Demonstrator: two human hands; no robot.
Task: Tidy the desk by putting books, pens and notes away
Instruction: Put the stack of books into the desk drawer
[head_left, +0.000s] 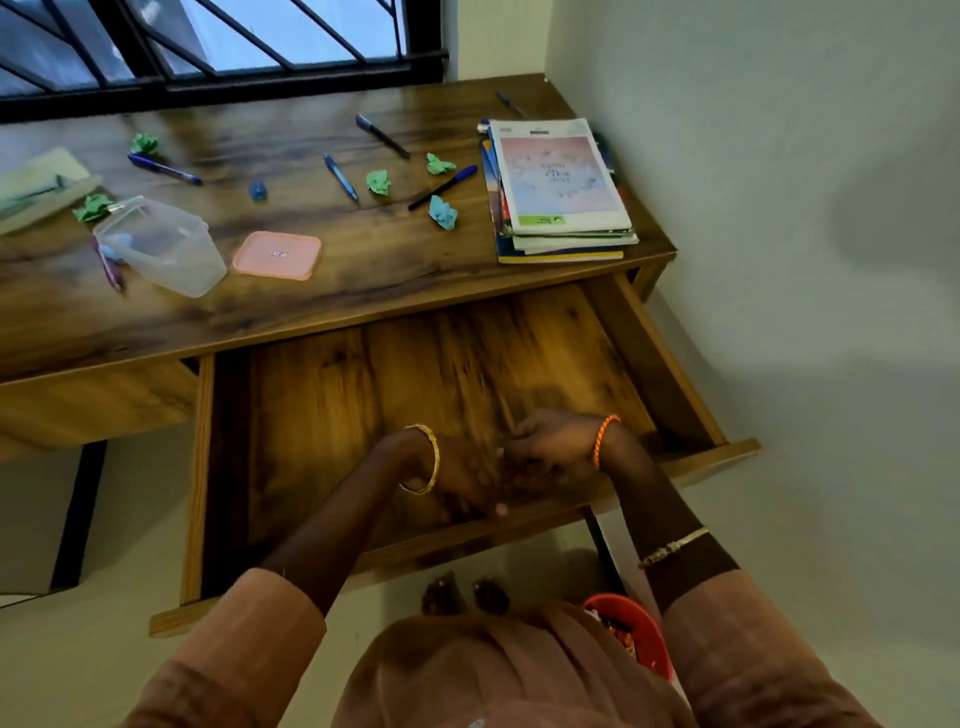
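Observation:
The desk drawer (322, 405) stands pulled far out, and its wooden floor is bare. My left hand (462, 473) and my right hand (545, 447) meet over the drawer's front edge (467, 545); both are blurred, with fingers curled. Whether they grip the front board is unclear. On the desk top (363, 291) a stack of books (561, 192) lies at the right end. Several pens are scattered there, among them a blue pen (340, 176) and a dark pen (441, 188). Crumpled green notes (378, 182) and a bluish note (443, 212) lie between them.
A clear plastic box (166, 244) lies on the desk's left half, its pink lid (277, 255) beside it. A flat pad (41, 187) sits at far left. A barred window (208, 47) runs behind the desk, a wall (779, 208) to the right. A red bowl (634, 629) is near my feet.

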